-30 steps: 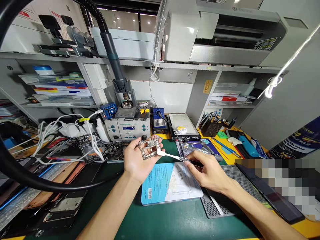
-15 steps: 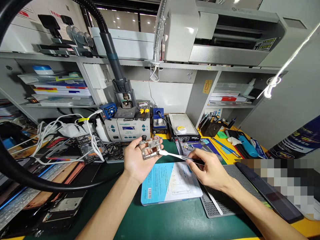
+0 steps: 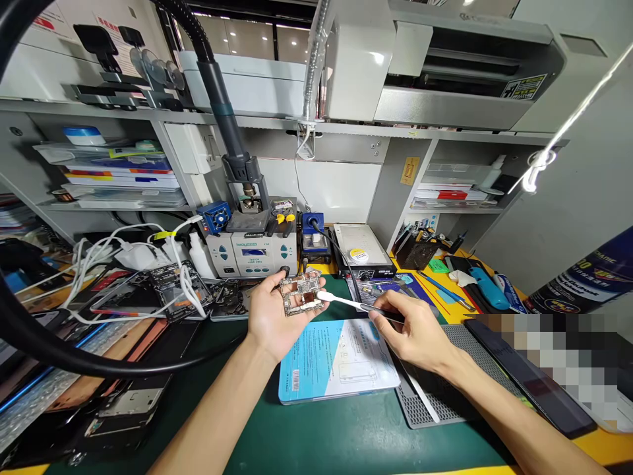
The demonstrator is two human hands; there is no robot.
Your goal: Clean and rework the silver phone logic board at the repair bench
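Note:
My left hand (image 3: 270, 316) is held palm up, fingers curled round the edges of a bare phone circuit board (image 3: 302, 284) with a cut-out in its middle. A toothbrush-like brush (image 3: 346, 302) with a white head and neck and a dark handle is pinched in my right hand (image 3: 408, 330). The brush's tip meets the right edge of the board, near the left fingertips. Below both hands lies a blue and white printed box (image 3: 341, 369) on the green work mat (image 3: 277, 439).
A thick black hose (image 3: 148, 373) loops across the left side. Behind stand a soldering station (image 3: 254, 254) and a flat heating plate (image 3: 363, 247). Opened phones and white cables (image 3: 182, 284) crowd the left. At right are a grey perforated mat (image 3: 457, 369) and a black phone (image 3: 531, 376).
The board has turned slightly in my left hand and shifted a little to the right. The brush head has moved slightly right and up along the board's edge.

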